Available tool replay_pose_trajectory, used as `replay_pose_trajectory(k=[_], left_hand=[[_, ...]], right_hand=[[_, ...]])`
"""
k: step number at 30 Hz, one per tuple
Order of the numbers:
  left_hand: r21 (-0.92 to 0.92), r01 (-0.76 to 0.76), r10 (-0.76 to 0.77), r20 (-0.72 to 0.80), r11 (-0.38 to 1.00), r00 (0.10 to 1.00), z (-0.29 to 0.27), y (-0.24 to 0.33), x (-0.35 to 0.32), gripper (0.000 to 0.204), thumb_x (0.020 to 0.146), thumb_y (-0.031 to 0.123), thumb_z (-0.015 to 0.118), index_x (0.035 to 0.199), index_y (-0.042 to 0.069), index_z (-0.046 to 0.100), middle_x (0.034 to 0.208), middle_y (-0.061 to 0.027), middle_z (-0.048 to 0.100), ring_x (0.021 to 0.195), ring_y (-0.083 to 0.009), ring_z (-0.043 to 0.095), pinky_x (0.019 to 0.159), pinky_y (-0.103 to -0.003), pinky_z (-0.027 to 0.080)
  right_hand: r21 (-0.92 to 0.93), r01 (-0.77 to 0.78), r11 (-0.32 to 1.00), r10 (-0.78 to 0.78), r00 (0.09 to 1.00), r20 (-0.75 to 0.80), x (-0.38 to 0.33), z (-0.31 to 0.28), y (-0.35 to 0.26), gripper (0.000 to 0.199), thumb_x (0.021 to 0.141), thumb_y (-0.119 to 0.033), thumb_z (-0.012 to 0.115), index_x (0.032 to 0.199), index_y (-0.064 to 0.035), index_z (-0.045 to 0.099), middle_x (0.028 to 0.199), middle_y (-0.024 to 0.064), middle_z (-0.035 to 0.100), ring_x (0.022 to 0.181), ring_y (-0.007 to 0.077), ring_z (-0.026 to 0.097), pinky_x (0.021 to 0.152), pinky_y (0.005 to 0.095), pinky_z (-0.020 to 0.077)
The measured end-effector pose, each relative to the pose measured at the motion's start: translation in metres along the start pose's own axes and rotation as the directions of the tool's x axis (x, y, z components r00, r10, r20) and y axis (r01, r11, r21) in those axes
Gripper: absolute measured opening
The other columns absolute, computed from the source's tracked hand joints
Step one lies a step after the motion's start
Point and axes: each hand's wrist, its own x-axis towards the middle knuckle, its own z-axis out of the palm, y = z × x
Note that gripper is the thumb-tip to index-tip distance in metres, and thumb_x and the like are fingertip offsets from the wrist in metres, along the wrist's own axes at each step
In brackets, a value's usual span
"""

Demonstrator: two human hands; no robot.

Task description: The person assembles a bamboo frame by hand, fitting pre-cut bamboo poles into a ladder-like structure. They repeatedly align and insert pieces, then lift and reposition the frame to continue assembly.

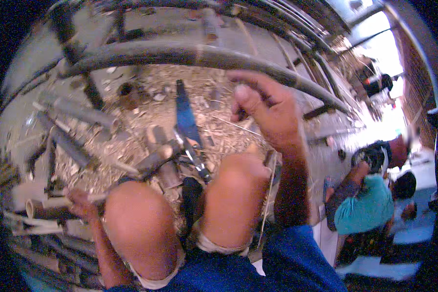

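My right hand (265, 107) is raised over the wood shavings, just below a long horizontal pole (199, 53). Its fingers are loosely bent and apart, and I see nothing in them. My left hand (85, 204) is low at the left, outside my left knee and beside a hollow bamboo tube (48, 210). Blur smears its fingers, so I cannot make out whether they grip the tube. Between my knees and the pole lies a long blue blade-like tool (186, 112). Closer to me is a shiny metal tool (192, 153), next to a cut bamboo piece (155, 159).
Wood shavings (151, 80) cover the ground ahead. Several bamboo lengths (70, 141) lie at the left, and more poles (58, 263) are stacked at lower left. A person in a teal shirt (365, 207) sits at the right, near a dark round machine part (372, 158).
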Motion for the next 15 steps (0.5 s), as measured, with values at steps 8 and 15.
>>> replay_pose_trajectory(k=[8,15], left_hand=[[0.769,-0.013,0.210,-0.158,0.639,0.965,0.065,-0.014,-0.007,0.042,0.099,0.037,0.056,0.122,0.002,0.058,0.117,-0.0113,0.060,0.114,-0.0230,0.052,0.092,-0.036,0.048],[0.830,-0.027,0.164,-0.078,0.558,0.983,0.103,-0.035,-0.023,0.042,0.101,0.040,0.054,0.117,0.002,0.058,0.111,-0.0102,0.059,0.107,-0.0220,0.052,0.088,-0.035,0.047]], right_hand=[[-0.461,-0.655,0.598,0.522,0.756,-0.395,-0.246,-0.019,0.225,0.053,0.095,-0.038,0.064,0.127,0.0042,0.059,0.095,0.0234,0.069,0.084,0.0313,0.070,0.078,0.0432,0.0545],[-0.140,-0.804,0.578,0.596,0.533,-0.600,-0.377,0.041,0.302,0.065,0.089,-0.044,0.070,0.133,0.0016,0.056,0.119,0.0258,0.067,0.113,0.0382,0.064,0.099,0.0470,0.0475]])
